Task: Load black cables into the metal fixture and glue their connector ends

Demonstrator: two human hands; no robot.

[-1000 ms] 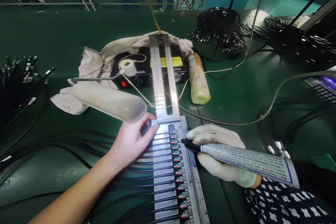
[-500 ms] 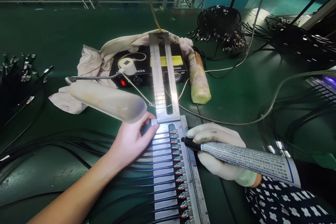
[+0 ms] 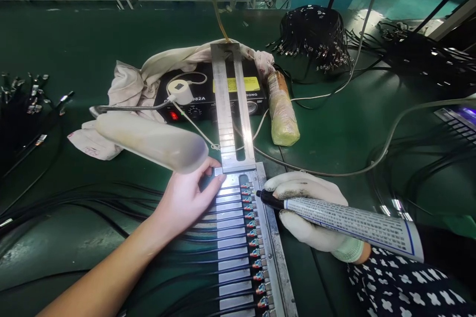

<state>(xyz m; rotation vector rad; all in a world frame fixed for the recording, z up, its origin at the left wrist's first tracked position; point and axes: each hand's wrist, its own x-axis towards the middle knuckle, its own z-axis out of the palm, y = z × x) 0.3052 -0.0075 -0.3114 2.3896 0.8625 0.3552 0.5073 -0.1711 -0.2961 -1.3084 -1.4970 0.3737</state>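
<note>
A metal jig (image 3: 233,247) runs toward me, holding a row of black cables with small metal connectors (image 3: 253,233) and exposed coloured wires. My bare left hand (image 3: 191,193) grips the jig's far left corner, thumb on top and fingers curled at the end. My gloved right hand (image 3: 312,213) is closed around a white printed tube (image 3: 349,223) with a black nozzle. The nozzle's tip is by the farthest connectors, at the jig's right rail; I cannot tell whether it touches. A slotted metal plate (image 3: 223,109) meets the jig's far end.
Behind the jig stands a black control box (image 3: 204,114) with a cloth (image 3: 128,84) around it. An oblong white lamp head (image 3: 152,141) hangs over my left hand. A wrapped block (image 3: 283,114) lies right of the box. Cable bundles (image 3: 312,29) lie farther back.
My right hand has moved the tube's tip slightly away from me along the rail, toward the farthest connector. My left hand stays on the jig's corner.
</note>
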